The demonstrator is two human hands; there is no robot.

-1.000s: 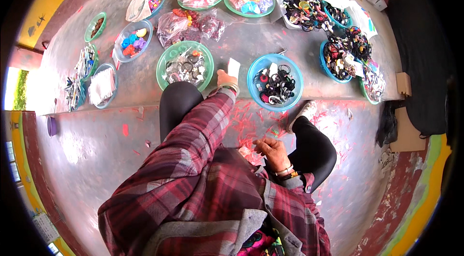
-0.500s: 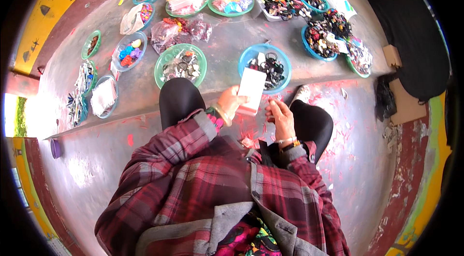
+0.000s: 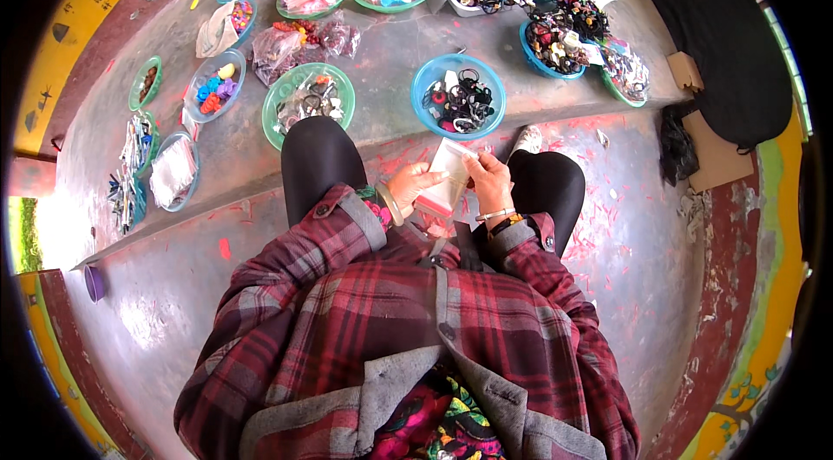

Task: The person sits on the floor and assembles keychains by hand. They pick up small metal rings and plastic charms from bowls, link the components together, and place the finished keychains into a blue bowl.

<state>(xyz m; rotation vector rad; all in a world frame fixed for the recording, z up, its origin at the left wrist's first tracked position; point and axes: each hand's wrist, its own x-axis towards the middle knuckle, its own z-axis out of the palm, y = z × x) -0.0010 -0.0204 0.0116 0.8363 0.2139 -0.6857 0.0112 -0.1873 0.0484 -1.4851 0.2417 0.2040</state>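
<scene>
Between my knees, both hands hold a flat, white rectangular card packet [image 3: 445,182] with a pinkish-red lower edge. I cannot make out whether it is a card stack or a shallow box. My left hand [image 3: 409,187] grips its left side, thumb on the upper face. At the upper right edge, my right hand [image 3: 491,183] pinches it between thumb and fingers. Just beyond stands a blue basin [image 3: 431,74] of black hair ties and small pieces. A green basin [image 3: 344,95] of pale and dark small pieces sits beyond my left knee.
Along the raised ledge [image 3: 382,69] are several more basins and clear bags [image 3: 299,48] of small parts. A white-bagged bundle lies in a basin [image 3: 176,167] at left. Red scraps litter the floor; a purple cup [image 3: 94,283] stands far left, a black bag [image 3: 677,147] right.
My right hand, earlier apart from the packet, has come up and taken its upper right edge. The packet has moved slightly down and tilted. The whole view has shifted a little.
</scene>
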